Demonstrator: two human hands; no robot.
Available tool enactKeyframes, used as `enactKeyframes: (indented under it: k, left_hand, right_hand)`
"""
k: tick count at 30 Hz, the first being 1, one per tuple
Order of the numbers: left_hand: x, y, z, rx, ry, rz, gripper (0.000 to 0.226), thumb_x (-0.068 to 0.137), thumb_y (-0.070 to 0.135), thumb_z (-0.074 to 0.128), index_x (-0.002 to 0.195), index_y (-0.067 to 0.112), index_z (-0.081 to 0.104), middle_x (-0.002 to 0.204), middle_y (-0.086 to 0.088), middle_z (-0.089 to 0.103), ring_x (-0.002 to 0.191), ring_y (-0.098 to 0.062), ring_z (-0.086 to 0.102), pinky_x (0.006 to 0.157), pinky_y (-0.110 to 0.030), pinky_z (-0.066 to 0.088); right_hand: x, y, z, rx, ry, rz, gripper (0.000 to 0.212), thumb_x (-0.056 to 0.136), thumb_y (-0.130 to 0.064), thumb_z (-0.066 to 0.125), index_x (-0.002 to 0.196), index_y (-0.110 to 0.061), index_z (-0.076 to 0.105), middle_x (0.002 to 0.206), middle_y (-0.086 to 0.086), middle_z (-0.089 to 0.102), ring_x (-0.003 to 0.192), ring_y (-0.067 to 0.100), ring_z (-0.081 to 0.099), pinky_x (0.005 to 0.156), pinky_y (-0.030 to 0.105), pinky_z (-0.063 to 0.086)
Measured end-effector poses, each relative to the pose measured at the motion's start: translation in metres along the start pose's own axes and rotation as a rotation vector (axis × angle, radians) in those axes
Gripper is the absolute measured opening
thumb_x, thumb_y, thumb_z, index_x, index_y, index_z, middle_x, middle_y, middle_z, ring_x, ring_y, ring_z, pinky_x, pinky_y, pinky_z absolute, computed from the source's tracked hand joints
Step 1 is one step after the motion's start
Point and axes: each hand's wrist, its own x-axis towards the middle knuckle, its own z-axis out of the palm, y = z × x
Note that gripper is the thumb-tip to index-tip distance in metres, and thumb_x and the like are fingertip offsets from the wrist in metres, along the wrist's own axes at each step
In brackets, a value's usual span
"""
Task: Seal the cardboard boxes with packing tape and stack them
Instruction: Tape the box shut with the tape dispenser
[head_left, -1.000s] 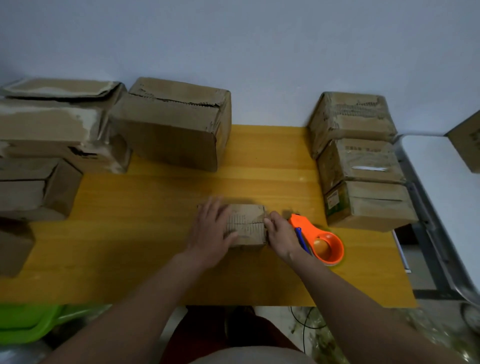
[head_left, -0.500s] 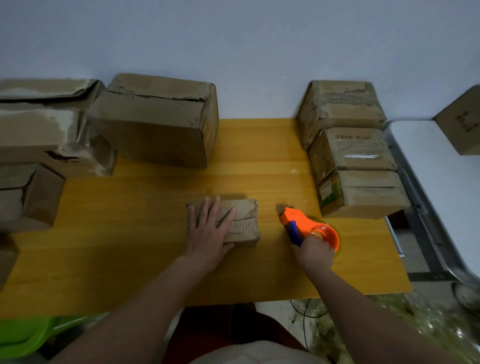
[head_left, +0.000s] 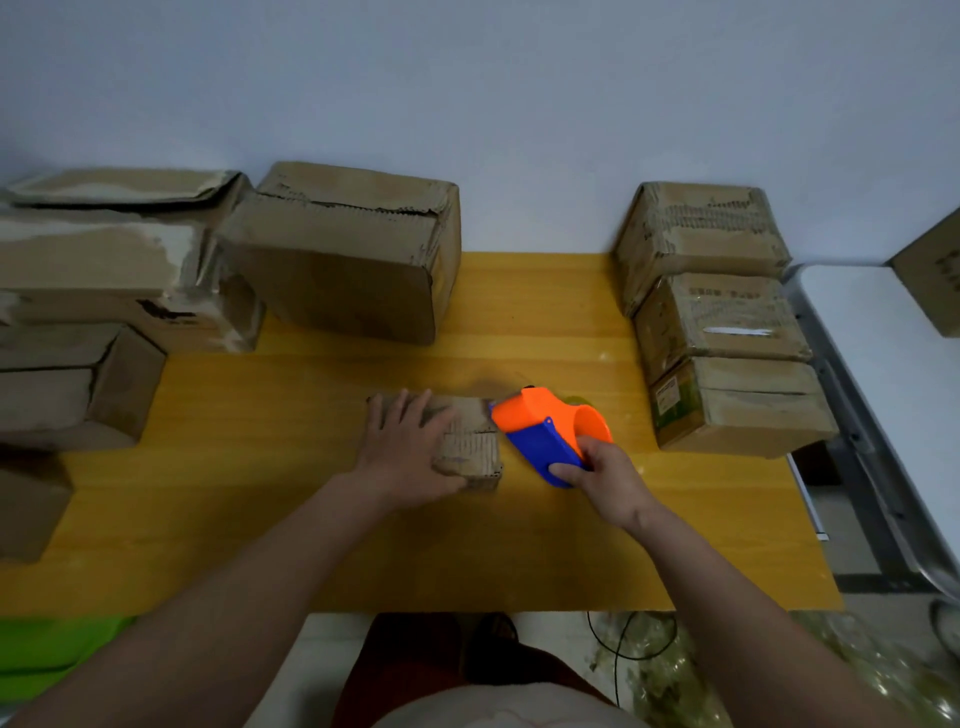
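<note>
Small cardboard box (head_left: 470, 441): left hand (head_left: 402, 452), fingers flat, pins it for taping. Right hand (head_left: 605, 480) grips tape dispenser (head_left: 545, 428), nose at box's right edge.

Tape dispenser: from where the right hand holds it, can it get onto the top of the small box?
Probably yes. The right hand grips the tape dispenser right beside the small box, whose right part is bare; the left hand covers only its left part.
</note>
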Motion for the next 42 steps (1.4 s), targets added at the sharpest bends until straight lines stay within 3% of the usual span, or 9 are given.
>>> enactKeyframes:
  k: [4,8,15,21,27,30,34,39,42]
  left_hand:
    - [0.0,0.02,-0.027,-0.569,0.191,-0.114,0.066,0.096,0.034,0.053,0.153,0.018,0.024,0.16,-0.006,0.02,0.147,-0.023,0.017,0.117,-0.037,0.015]
    - [0.0,0.034,-0.052,-1.242,0.027,-0.158,0.041,0.103,0.033,0.041,0.135,0.011,0.053,0.141,-0.006,0.053,0.13,-0.02,0.048,0.102,-0.03,0.031]
    - [-0.001,0.031,-0.049,-1.363,0.032,-0.138,0.035,0.088,0.035,0.068,0.111,0.009,0.069,0.112,-0.007,0.07,0.108,-0.02,0.065,0.099,-0.039,0.05]
    - [-0.006,0.033,-0.046,-1.567,0.039,-0.193,0.01,0.091,0.015,0.065,0.094,0.006,0.067,0.085,-0.006,0.069,0.072,-0.009,0.065,0.065,-0.018,0.057]
    - [-0.015,0.028,-0.04,-1.679,0.1,-0.306,0.003,0.088,0.005,0.065,0.086,0.004,0.065,0.073,-0.006,0.067,0.054,-0.006,0.065,0.05,-0.018,0.052]
    - [-0.016,0.028,-0.037,-1.534,0.244,-0.346,0.009,0.089,0.011,0.067,0.094,0.004,0.066,0.078,-0.005,0.065,0.062,-0.007,0.06,0.046,-0.011,0.046]
    - [-0.018,0.023,-0.026,-1.487,0.283,-0.436,0.012,0.088,0.02,0.069,0.091,0.008,0.069,0.093,-0.01,0.07,0.073,-0.011,0.062,0.058,-0.02,0.049]
    - [-0.026,0.023,-0.014,-1.611,0.383,-0.556,0.009,0.087,0.01,0.07,0.079,0.008,0.066,0.075,-0.003,0.066,0.063,-0.011,0.06,0.047,-0.013,0.048]
    - [-0.03,0.018,-0.008,-1.613,0.406,-0.585,0.013,0.087,0.01,0.07,0.075,0.01,0.065,0.073,-0.004,0.066,0.063,-0.012,0.061,0.054,-0.02,0.052]
  right_hand:
    - [-0.008,-0.015,-0.022,0.07,-0.175,-0.102,0.011,0.086,-0.003,0.065,0.096,0.001,0.063,0.087,0.006,0.065,0.077,0.015,0.059,0.066,0.014,0.046]
    - [-0.011,-0.026,-0.035,0.084,-0.327,-0.129,0.017,0.085,-0.003,0.066,0.101,0.004,0.064,0.095,0.011,0.07,0.088,0.018,0.067,0.08,0.03,0.054]
    - [-0.018,-0.038,-0.043,0.124,-0.39,-0.062,0.023,0.085,-0.004,0.068,0.106,0.004,0.067,0.101,0.015,0.072,0.092,0.022,0.07,0.082,0.034,0.056]
    - [-0.026,-0.053,-0.035,0.178,-0.403,0.001,0.033,0.075,-0.026,0.074,0.095,0.0,0.072,0.079,0.006,0.073,0.067,0.011,0.066,0.066,0.023,0.049]
    - [-0.026,-0.06,-0.031,0.137,-0.486,-0.013,0.043,0.075,-0.034,0.076,0.105,-0.005,0.071,0.101,0.018,0.072,0.088,0.024,0.066,0.083,0.035,0.051]
    - [-0.025,-0.066,-0.025,0.111,-0.518,0.0,0.046,0.076,-0.036,0.073,0.103,0.001,0.068,0.092,0.017,0.073,0.083,0.025,0.068,0.086,0.041,0.052]
    - [-0.026,-0.075,-0.025,0.088,-0.558,-0.001,0.041,0.077,-0.033,0.069,0.103,-0.001,0.068,0.086,0.011,0.074,0.075,0.019,0.069,0.077,0.034,0.056]
    - [-0.028,-0.078,-0.024,0.045,-0.583,-0.001,0.035,0.076,-0.032,0.07,0.099,-0.006,0.07,0.085,0.005,0.073,0.074,0.014,0.068,0.072,0.028,0.055]
    - [-0.027,-0.081,-0.021,0.01,-0.582,0.007,0.041,0.071,-0.036,0.072,0.097,-0.005,0.07,0.083,0.004,0.073,0.074,0.014,0.068,0.072,0.027,0.054]
